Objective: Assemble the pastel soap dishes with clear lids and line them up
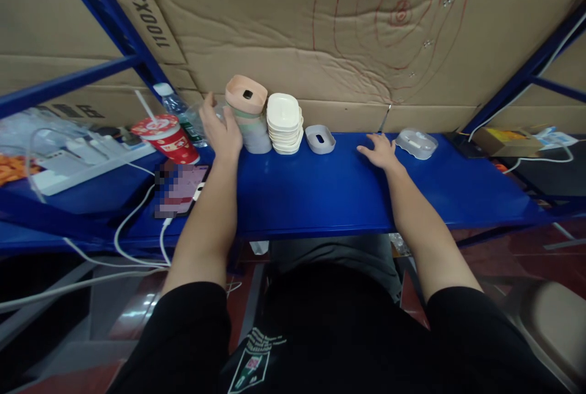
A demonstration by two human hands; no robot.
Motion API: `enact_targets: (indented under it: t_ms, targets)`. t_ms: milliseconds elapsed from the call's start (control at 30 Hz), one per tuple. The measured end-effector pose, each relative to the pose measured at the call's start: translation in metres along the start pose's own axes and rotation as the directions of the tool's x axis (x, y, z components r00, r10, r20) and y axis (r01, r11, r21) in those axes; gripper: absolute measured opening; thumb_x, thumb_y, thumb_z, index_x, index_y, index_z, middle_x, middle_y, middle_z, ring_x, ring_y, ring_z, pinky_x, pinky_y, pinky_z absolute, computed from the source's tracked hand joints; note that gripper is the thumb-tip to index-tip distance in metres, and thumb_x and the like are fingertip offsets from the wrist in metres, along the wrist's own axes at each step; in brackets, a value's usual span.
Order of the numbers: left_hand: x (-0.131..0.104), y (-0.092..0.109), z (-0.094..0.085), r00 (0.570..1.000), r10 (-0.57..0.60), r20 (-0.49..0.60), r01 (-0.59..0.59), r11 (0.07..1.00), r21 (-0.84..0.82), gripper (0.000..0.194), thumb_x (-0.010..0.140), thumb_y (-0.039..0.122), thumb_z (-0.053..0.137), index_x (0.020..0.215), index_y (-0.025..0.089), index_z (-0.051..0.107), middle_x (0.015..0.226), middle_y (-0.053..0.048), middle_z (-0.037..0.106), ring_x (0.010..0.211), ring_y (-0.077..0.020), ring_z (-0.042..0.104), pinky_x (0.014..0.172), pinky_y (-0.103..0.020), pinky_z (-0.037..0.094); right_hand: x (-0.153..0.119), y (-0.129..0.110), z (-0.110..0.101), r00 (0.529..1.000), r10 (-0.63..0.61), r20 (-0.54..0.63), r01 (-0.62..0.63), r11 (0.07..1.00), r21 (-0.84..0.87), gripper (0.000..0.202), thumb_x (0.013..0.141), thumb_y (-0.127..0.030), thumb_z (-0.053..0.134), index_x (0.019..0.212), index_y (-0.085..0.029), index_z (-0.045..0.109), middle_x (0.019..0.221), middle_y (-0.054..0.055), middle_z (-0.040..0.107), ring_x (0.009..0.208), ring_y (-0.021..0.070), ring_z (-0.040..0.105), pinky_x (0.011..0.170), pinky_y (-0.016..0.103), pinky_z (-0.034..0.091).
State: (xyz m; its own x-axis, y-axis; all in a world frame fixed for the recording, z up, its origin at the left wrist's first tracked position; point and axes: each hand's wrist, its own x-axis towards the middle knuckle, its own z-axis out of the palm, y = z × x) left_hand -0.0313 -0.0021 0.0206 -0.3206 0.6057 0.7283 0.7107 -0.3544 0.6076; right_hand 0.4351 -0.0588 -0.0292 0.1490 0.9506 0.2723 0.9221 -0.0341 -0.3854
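Observation:
My left hand (222, 131) is at the left of the stacked plastic shells, thumb and fingers apart. A clear plastic piece (196, 116) shows just behind its fingers; whether they touch it is hidden. Beside the thumb rises a stack of grey rounded-square shells (256, 137), topped by a pink shell (245, 94) with a dark slot. Next to it stand stacked cream lids (284, 122). A single grey shell (326, 147) with an oval slot lies to their right. My right hand (381, 151) rests with spread fingers on the table, near a thin metal tool (385, 118) and a clear cover (416, 143).
On the left are a red paper cup (169, 143) with a straw, a water bottle (171, 101), a charging phone (183, 189) and a white power strip (96, 165). Cardboard (274, 27) walls the back of the blue table (311, 192). A small box (506, 142) sits at right.

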Motion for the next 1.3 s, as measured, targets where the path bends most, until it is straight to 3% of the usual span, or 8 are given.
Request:
enact_targets:
  t_ms: [100,233,367,533,800,1033,1167,1300]
  targets:
    - [-0.008,0.018,-0.007,0.988,0.134,0.071,-0.137,0.990,0.037,0.077,0.110,0.063,0.049,0.165,0.011,0.035,0.169,-0.017,0.044,0.157,-0.0291,0.041,0.127,-0.051,0.037,-0.002,-0.007,0.004,0.998,-0.027,0.056,0.027,1.000,0.007,0.073,0.094,-0.063,0.067,0.157,-0.026,0.062,0.172,0.017,0.051,0.165,0.0468,0.034,0.130,0.082,0.013]
    - [-0.014,0.032,-0.013,0.960,0.123,0.251,-0.150,0.984,0.092,0.098,0.102,0.088,0.038,0.167,0.014,0.039,0.170,-0.012,0.042,0.160,-0.0382,0.030,0.114,-0.056,0.041,-0.003,-0.010,0.003,0.993,-0.026,0.115,0.027,1.000,-0.005,0.075,0.095,-0.062,0.066,0.160,-0.025,0.059,0.175,0.016,0.047,0.167,0.0448,0.032,0.132,0.079,0.013]
    - [-0.015,0.039,-0.014,0.960,0.116,0.257,-0.132,0.990,0.048,0.089,0.104,0.080,0.047,0.165,0.015,0.043,0.172,-0.015,0.038,0.157,-0.0393,0.034,0.110,-0.060,0.041,-0.004,-0.013,0.002,0.993,-0.041,0.112,0.041,0.999,-0.001,0.074,0.096,-0.062,0.066,0.160,-0.026,0.058,0.174,0.015,0.048,0.167,0.0435,0.032,0.133,0.078,0.014]
    - [-0.024,0.052,-0.008,0.947,0.192,0.259,-0.205,0.978,0.025,0.070,0.102,0.070,0.052,0.153,0.023,0.059,0.165,-0.018,0.049,0.160,-0.0423,0.037,0.106,-0.056,0.049,-0.006,-0.020,0.003,0.985,-0.100,0.138,0.099,0.995,0.017,0.076,0.095,-0.065,0.067,0.161,-0.028,0.058,0.174,0.015,0.048,0.166,0.0441,0.032,0.133,0.076,0.017]
    - [-0.048,0.056,0.021,0.757,0.316,0.572,-0.406,0.913,0.034,0.050,0.112,0.043,0.047,0.154,0.020,0.062,0.160,-0.013,0.058,0.137,-0.0323,0.061,0.103,-0.042,0.055,-0.008,-0.025,0.010,0.967,-0.170,0.188,0.168,0.985,0.024,0.078,0.094,-0.066,0.068,0.161,-0.027,0.058,0.173,0.015,0.049,0.165,0.0447,0.035,0.132,0.073,0.025]
    - [-0.044,0.049,0.027,0.788,0.308,0.533,-0.373,0.928,0.016,0.040,0.108,0.025,0.051,0.144,0.020,0.067,0.144,-0.017,0.064,0.131,-0.0306,0.065,0.110,-0.041,0.054,-0.008,-0.027,0.007,0.957,-0.208,0.204,0.211,0.977,0.006,0.080,0.095,-0.065,0.067,0.163,-0.023,0.055,0.173,0.017,0.049,0.164,0.0416,0.038,0.133,0.067,0.029]
    - [-0.045,0.057,0.022,0.816,0.334,0.472,-0.348,0.935,-0.062,0.036,0.108,0.031,0.052,0.140,0.021,0.065,0.142,-0.017,0.062,0.130,-0.0305,0.065,0.112,-0.042,0.053,-0.013,-0.037,0.009,0.941,-0.297,0.162,0.296,0.955,0.026,0.081,0.099,-0.066,0.059,0.166,-0.020,0.051,0.170,0.017,0.053,0.160,0.0390,0.045,0.132,0.062,0.034]
    - [-0.054,0.070,0.018,0.801,0.381,0.461,-0.350,0.924,-0.156,0.037,0.103,0.048,0.062,0.129,0.022,0.065,0.139,-0.015,0.063,0.107,-0.0256,0.069,0.097,-0.041,0.058,-0.019,-0.057,0.022,0.908,-0.386,0.163,0.390,0.921,0.006,0.089,0.102,-0.071,0.053,0.172,-0.019,0.040,0.175,0.017,0.046,0.162,0.0406,0.040,0.132,0.060,0.034]
